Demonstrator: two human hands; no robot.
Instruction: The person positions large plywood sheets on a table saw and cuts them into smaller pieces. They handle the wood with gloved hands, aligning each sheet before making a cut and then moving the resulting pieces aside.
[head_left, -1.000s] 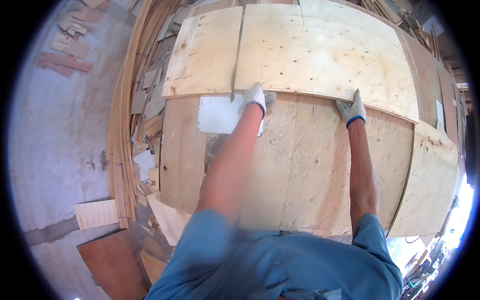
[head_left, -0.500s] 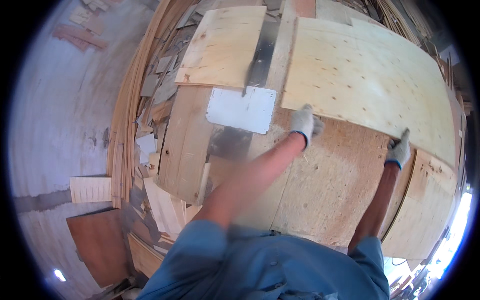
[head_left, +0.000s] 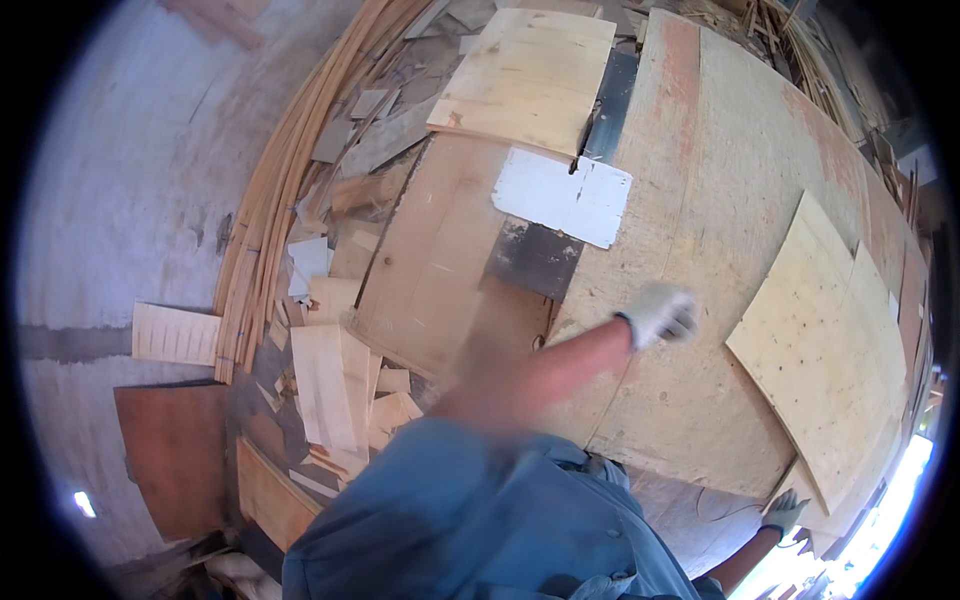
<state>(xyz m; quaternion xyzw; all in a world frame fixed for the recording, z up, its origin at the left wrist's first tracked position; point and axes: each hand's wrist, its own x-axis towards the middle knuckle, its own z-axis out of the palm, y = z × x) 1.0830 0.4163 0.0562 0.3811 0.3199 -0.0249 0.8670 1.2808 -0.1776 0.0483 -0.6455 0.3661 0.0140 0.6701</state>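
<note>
My left hand [head_left: 664, 314], in a pale work glove, hovers over a large worn plywood board [head_left: 690, 390]. Its fingers are curled with nothing in them. At the lower right my right hand [head_left: 785, 511], gloved too, rests by the near edge of the stacked thin sheets, its fingers stretched out. Just beyond it lies a pale, speckled veneer sheet [head_left: 815, 350], slanting over the right side of the board. A white rectangular sheet [head_left: 563, 196] with rough edges lies beyond and left of my left hand.
Another pale veneer sheet [head_left: 525, 75] lies at the far side, beside a dark strip [head_left: 610, 110]. Long wooden strips [head_left: 270, 210] run along the left, with scrap pieces [head_left: 330, 390] next to them. A reddish-brown panel [head_left: 175, 460] stands at lower left.
The speckled sheet has shifted right and turned, baring the board beneath. My left hand has come off its edge; my right hand has moved down and nearer my body. The view has shifted.
</note>
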